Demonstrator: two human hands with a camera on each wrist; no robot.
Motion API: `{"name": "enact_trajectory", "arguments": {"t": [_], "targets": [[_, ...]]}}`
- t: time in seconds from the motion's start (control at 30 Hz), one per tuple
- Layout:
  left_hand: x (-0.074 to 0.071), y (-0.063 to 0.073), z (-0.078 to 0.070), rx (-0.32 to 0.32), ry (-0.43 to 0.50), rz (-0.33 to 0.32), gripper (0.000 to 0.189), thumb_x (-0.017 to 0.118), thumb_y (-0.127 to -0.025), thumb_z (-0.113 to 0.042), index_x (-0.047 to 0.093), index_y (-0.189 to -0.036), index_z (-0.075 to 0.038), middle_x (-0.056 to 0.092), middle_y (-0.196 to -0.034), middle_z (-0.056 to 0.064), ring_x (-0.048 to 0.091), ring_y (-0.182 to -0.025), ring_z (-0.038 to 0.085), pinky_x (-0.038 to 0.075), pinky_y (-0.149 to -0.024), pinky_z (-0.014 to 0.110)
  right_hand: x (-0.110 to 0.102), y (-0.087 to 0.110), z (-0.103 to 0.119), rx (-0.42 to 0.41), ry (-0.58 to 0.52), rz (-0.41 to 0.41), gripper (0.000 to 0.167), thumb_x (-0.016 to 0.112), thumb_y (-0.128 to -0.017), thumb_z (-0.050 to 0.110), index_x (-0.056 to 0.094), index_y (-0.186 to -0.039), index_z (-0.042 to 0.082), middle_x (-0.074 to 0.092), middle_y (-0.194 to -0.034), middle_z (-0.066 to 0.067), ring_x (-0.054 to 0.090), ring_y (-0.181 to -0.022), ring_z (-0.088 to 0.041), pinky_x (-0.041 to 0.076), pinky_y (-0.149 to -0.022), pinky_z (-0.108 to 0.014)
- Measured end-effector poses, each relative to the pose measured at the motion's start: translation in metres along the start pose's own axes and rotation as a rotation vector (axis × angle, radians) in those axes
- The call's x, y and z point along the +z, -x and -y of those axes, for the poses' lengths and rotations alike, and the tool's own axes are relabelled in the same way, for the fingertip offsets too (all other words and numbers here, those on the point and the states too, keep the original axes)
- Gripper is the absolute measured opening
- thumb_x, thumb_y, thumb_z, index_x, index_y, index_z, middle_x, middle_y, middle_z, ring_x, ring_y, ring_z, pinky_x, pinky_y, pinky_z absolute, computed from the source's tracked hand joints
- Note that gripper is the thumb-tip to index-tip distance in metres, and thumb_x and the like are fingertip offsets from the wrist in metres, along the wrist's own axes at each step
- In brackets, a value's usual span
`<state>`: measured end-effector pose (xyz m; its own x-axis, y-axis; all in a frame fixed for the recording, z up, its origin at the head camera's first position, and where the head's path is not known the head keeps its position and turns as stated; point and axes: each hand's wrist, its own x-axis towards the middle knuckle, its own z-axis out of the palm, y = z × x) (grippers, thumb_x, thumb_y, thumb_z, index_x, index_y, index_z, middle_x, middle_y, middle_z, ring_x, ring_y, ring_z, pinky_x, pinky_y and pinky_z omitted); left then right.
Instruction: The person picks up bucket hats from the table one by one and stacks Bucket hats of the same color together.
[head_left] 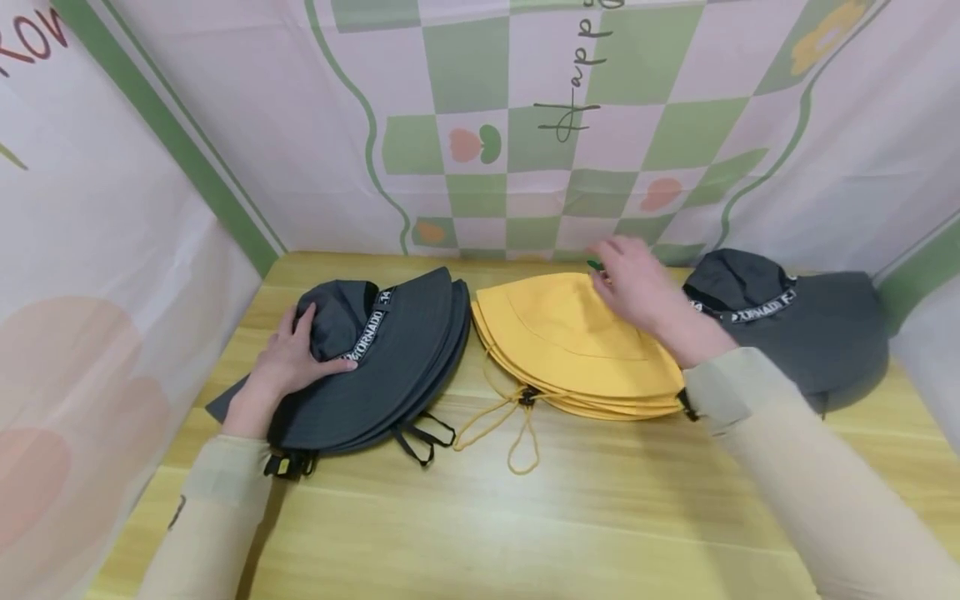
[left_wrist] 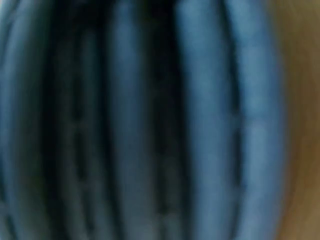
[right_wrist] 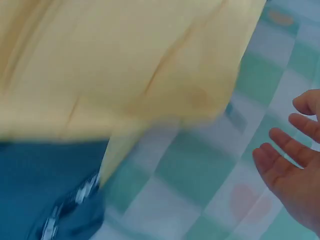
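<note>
On the left of the table lies a stack of dark grey sun hats [head_left: 405, 358], brims together, with a lettered band round the top crown. My left hand [head_left: 288, 358] rests on that crown, thumb and fingers spread apart. In the left wrist view the layered dark brims [left_wrist: 210, 120] are close and blurred. Yellow hats [head_left: 562, 333] are stacked in the middle, cords hanging in front. Over their back right side is my right hand [head_left: 633, 283], fingers loosely bent and holding nothing. The right wrist view shows this hand [right_wrist: 295, 165] apart from the yellow cloth [right_wrist: 150, 65].
Another dark grey hat [head_left: 825, 333] with a lettered band lies at the right, partly behind my right arm. A small green piece [head_left: 595, 265] shows by my right fingers. The wooden table [head_left: 480, 517] meets a checked cloth backdrop [head_left: 465, 67] at the back.
</note>
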<state>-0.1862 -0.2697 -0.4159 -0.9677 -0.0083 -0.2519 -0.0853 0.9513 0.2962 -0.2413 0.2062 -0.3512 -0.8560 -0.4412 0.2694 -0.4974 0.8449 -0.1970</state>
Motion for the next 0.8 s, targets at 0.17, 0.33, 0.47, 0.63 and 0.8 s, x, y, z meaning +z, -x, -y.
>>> {"name": "enact_trajectory", "arguments": {"t": [0.17, 0.33, 0.47, 0.63, 0.8], "targets": [[0.001, -0.002, 0.002, 0.004, -0.002, 0.016, 0.123, 0.071, -0.081, -0.065, 0.0, -0.161, -0.005, -0.002, -0.164, 0.032, 0.018, -0.14, 0.066, 0.032, -0.103, 0.076, -0.016, 0.012, -0.043, 0.138, 0.086, 0.007, 0.041, 0.052, -0.09, -0.001, 0.053, -0.13, -0.008, 0.055, -0.126, -0.031, 0.051, -0.116, -0.051, 0.043, -0.096, -0.063], [0.001, -0.007, 0.003, -0.006, 0.002, 0.036, 0.122, 0.071, -0.081, -0.065, 0.001, -0.161, -0.006, -0.003, -0.164, 0.031, 0.017, -0.141, 0.065, 0.031, -0.103, 0.077, -0.012, 0.029, -0.089, 0.298, 0.111, 0.142, 0.044, 0.045, -0.09, -0.004, 0.049, -0.133, -0.011, 0.047, -0.13, -0.036, 0.041, -0.12, -0.057, 0.037, -0.098, -0.068], [0.0, -0.009, 0.002, -0.022, -0.01, 0.061, 0.122, 0.07, -0.081, -0.066, -0.001, -0.161, -0.008, -0.004, -0.164, 0.03, 0.017, -0.141, 0.064, 0.031, -0.105, 0.076, -0.001, 0.045, -0.116, 0.326, 0.153, 0.297, 0.046, 0.049, -0.092, -0.002, 0.045, -0.137, -0.012, 0.041, -0.136, -0.039, 0.033, -0.125, -0.059, 0.034, -0.101, -0.071], [0.0, -0.009, 0.001, -0.03, -0.021, 0.077, 0.122, 0.069, -0.081, -0.067, -0.002, -0.161, -0.007, -0.004, -0.164, 0.031, 0.019, -0.141, 0.064, 0.032, -0.104, 0.075, 0.015, 0.058, -0.131, 0.221, 0.205, 0.406, 0.052, 0.054, -0.09, -0.006, 0.045, -0.141, -0.008, 0.039, -0.144, -0.037, 0.031, -0.131, -0.06, 0.037, -0.101, -0.072], [-0.001, -0.009, 0.001, -0.035, -0.008, 0.09, 0.122, 0.07, -0.081, -0.066, -0.001, -0.161, -0.007, -0.004, -0.164, 0.031, 0.016, -0.142, 0.063, 0.029, -0.105, 0.077, 0.028, 0.059, -0.128, 0.132, 0.212, 0.439, 0.048, 0.057, -0.088, -0.009, 0.055, -0.135, -0.003, 0.051, -0.139, -0.031, 0.038, -0.13, -0.056, 0.042, -0.094, -0.071]]}}
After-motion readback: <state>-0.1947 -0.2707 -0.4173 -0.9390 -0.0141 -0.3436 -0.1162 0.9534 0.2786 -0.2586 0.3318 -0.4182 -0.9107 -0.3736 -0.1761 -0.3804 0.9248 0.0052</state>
